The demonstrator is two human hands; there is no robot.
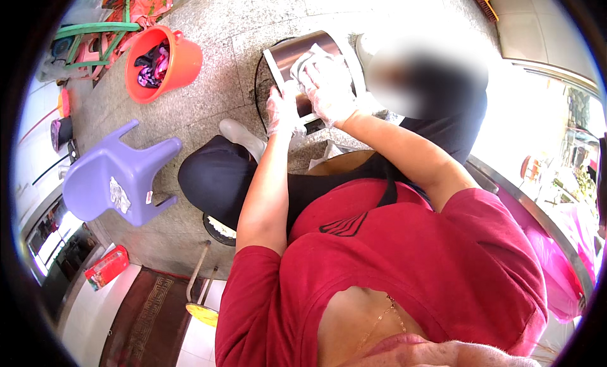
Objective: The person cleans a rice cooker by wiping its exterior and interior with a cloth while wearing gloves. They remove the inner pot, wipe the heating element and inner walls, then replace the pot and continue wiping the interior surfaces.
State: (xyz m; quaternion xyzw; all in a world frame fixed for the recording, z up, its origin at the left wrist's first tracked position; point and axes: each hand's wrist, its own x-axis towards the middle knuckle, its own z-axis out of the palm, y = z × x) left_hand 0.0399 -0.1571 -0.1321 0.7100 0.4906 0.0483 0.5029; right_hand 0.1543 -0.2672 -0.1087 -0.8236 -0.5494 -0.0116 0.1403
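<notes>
A rounded appliance with a shiny metallic panel and white edges (303, 54) stands on the floor before me; its exact kind I cannot tell. My right hand (327, 94), in a clear plastic glove, presses a crumpled white cloth (310, 62) against the panel. The fingers lie spread over the cloth, and glare washes out part of it. My left hand (283, 108), gloved likewise, rests at the appliance's near left edge with its fingers around that edge. A black cord (256, 84) curves along the floor beside the appliance.
An orange bucket (187, 63) holding dark and pink cloth stands left on the stone floor. Nearer is a purple plastic chair (137, 163) with a crumpled white piece on it. A brown mat (147, 315) and a red box (108, 267) lie at lower left. A blurred patch covers the upper right.
</notes>
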